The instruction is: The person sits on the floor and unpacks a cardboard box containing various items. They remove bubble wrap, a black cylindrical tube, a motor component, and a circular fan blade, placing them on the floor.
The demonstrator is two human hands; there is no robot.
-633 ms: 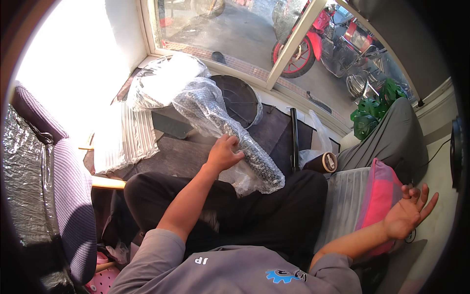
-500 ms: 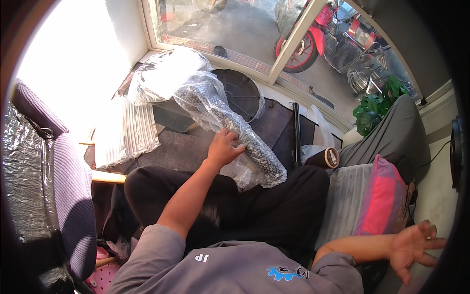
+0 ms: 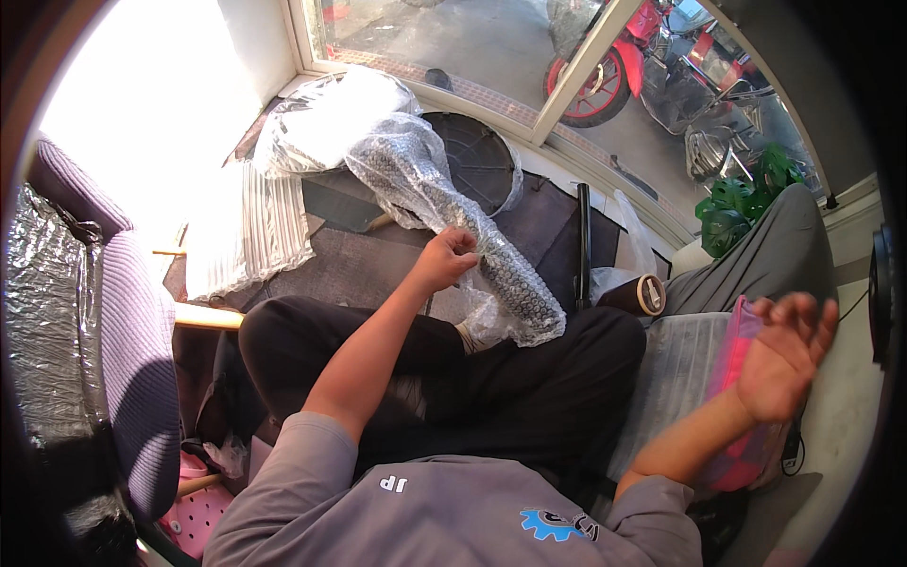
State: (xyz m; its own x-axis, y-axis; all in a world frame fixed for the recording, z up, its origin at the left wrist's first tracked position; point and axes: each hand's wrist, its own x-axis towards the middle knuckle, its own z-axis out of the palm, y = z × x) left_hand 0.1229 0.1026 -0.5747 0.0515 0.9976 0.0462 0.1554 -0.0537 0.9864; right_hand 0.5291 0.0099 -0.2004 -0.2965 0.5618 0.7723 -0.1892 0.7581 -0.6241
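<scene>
A long bundle in clear bubble wrap (image 3: 510, 274) stretches from the floor ahead up against my black-trousered legs, dark material showing through the plastic. My left hand (image 3: 449, 260) is at its left edge, thumb and fingers pinched together on the wrap. Off to the right, my right hand (image 3: 784, 359) is raised, somewhat blurred, its fingers apart and holding nothing. Behind that hand is a pink and grey cushion (image 3: 742, 444). A brown roll with a pale rim (image 3: 650, 295) lies just beyond my right knee.
A black tube (image 3: 583, 241) and a round black disc (image 3: 470, 161) lie ahead, beside white plastic sheeting (image 3: 331, 123) and a striped cloth (image 3: 241, 231). Purple ribbed padding (image 3: 142, 369) borders my left. At right are a green-leaved plant (image 3: 732, 213) and grey cloth like a bent trouser leg (image 3: 779, 246).
My right hand has swung up and inward from the far lower right, now in front of the cushion. My left hand stays at the bubble wrap, its fingers drawn closer together. The view has shifted slightly.
</scene>
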